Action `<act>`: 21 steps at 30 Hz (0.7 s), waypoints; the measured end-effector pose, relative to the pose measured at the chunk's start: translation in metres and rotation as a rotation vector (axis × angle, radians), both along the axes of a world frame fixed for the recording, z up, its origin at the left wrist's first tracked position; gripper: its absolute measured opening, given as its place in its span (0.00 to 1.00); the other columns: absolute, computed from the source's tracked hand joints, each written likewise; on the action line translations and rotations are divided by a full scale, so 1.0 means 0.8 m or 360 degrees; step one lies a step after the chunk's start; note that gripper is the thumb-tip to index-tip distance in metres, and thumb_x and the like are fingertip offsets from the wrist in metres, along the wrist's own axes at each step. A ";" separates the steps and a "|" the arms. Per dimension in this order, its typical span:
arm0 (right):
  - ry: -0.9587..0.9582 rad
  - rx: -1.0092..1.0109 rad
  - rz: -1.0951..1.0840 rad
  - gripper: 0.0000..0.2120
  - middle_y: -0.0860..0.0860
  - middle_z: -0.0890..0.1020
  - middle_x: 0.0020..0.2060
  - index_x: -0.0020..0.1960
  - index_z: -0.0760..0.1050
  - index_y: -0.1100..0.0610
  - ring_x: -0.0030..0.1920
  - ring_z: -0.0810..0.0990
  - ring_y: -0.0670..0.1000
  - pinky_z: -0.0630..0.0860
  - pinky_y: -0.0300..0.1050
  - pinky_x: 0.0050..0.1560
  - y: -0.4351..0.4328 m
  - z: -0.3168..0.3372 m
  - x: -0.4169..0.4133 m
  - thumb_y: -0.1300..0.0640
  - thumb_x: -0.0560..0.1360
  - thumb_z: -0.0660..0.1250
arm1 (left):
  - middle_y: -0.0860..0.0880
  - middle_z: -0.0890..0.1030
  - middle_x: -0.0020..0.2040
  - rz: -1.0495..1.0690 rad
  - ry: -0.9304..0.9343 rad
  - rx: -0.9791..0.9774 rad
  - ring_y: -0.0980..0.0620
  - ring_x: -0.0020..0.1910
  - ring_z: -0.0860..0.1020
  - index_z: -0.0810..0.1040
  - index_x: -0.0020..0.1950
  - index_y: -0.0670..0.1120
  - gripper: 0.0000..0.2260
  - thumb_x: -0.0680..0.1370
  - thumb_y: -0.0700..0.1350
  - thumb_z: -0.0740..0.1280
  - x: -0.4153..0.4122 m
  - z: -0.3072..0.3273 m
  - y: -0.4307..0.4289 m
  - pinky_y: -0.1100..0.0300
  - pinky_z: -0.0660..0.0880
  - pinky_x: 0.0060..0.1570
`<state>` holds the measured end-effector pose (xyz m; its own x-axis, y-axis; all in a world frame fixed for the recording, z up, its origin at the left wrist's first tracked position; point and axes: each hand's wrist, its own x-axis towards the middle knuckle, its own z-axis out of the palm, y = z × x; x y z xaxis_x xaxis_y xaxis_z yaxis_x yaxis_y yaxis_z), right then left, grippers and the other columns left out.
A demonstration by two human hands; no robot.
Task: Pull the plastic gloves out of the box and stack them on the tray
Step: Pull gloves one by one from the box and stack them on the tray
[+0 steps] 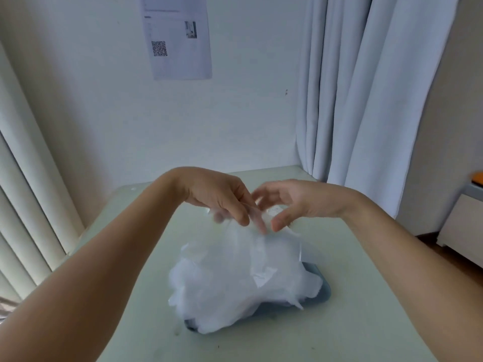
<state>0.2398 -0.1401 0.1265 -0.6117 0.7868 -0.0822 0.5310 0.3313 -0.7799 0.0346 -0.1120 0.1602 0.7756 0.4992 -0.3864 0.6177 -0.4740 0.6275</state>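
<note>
A heap of clear plastic gloves lies on a blue-grey tray near the middle of the pale table. It hides most of the tray, whose rim shows only at the heap's 4 and 7 o'clock. Both hands hang at the heap's 12 o'clock. The left hand points its fingers down and pinches the top of a raised glove, which drapes onto the heap. The right hand, at 3 o'clock of the left, is loosely spread and blurred, thumb tip just beside the film; whether it touches cannot be told.
</note>
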 end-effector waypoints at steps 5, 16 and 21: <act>-0.0186 0.0105 -0.0115 0.02 0.48 0.81 0.37 0.41 0.81 0.54 0.40 0.77 0.44 0.72 0.39 0.48 0.006 -0.006 0.005 0.58 0.71 0.74 | 0.45 0.75 0.41 0.0285 -0.0143 0.0098 0.55 0.39 0.73 0.86 0.46 0.51 0.04 0.73 0.49 0.73 -0.032 -0.010 0.009 0.68 0.70 0.39; 0.0448 0.0812 -0.0951 0.35 0.43 0.77 0.52 0.63 0.72 0.47 0.49 0.77 0.42 0.73 0.34 0.51 -0.009 -0.013 -0.029 0.41 0.60 0.78 | 0.44 0.81 0.30 0.1333 -0.1297 -0.0080 0.50 0.27 0.80 0.77 0.46 0.36 0.05 0.78 0.39 0.67 -0.003 -0.021 0.014 0.60 0.80 0.34; 0.0030 0.0810 -0.0737 0.55 0.44 0.60 0.74 0.77 0.38 0.46 0.71 0.64 0.43 0.61 0.31 0.61 -0.027 -0.060 -0.075 0.49 0.67 0.76 | 0.38 0.81 0.38 0.1360 -0.1545 -0.0570 0.48 0.30 0.82 0.76 0.48 0.33 0.08 0.80 0.39 0.62 0.017 -0.024 0.006 0.58 0.81 0.37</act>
